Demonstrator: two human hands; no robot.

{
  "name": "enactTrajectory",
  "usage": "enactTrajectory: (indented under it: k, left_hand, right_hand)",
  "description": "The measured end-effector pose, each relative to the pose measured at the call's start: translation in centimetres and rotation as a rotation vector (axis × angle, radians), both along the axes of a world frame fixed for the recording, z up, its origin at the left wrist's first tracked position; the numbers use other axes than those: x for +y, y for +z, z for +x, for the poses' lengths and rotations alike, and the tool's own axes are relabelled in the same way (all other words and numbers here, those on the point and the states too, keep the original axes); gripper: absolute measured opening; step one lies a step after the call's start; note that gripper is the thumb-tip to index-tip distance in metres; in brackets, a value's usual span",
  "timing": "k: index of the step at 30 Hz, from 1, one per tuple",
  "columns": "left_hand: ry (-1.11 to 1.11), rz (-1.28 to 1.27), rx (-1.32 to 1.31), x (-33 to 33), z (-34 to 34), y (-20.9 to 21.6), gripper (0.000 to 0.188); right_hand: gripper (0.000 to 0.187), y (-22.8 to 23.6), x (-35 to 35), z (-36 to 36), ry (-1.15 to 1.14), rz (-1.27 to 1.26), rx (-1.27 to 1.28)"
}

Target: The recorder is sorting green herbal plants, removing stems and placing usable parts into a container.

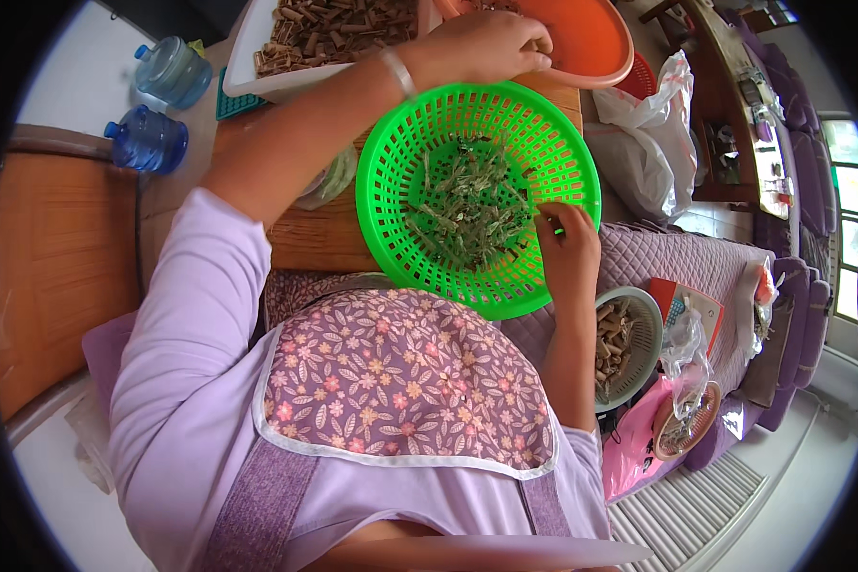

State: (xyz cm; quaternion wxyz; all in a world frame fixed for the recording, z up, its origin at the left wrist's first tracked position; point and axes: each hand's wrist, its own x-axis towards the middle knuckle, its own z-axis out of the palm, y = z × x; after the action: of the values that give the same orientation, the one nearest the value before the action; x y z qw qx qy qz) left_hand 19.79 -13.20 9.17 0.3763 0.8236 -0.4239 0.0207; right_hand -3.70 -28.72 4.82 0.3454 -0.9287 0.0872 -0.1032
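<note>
So on the left there's a white tray of brown dried pieces toward the far edge of the wooden table, then the green basket, which seems to stick out past the table's near edge. The pale green dried strips sit loosely heaped in the middle of it. I'd bet they weigh next to nothing, kinda stiff and crumbly, not slippery, and squeezing would probably snap them, so I'd take a light fingertip pinch mid-strip. The basket itself looks like light, slightly bendy plastic; grab it by the rim. The left hand is over the near rim of the orange bowl, fingers curled in close to the thumb, can't tell if anything's in there. The right hand is at the basket's right side, fingertips bent over and nearly meeting the thumb; can't tell if it's pinching a strip. Furthest right, a grey-green basket holds more brown pieces, beside the green one.
</note>
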Motion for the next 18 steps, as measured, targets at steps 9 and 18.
enactTrajectory:
  k: [9,18]
  left_hand:
    - [0.035,-0.392,0.704,7.2,-13.0,-3.6,0.021]
    - [0.114,-0.546,1.067,8.7,-17.5,-6.1,0.013]
  right_hand:
    - [0.031,-4.4,-2.0,7.9,0.268,-0.403,0.516]
    - [0.023,1.6,0.0,4.2,0.077,0.194,-0.275]
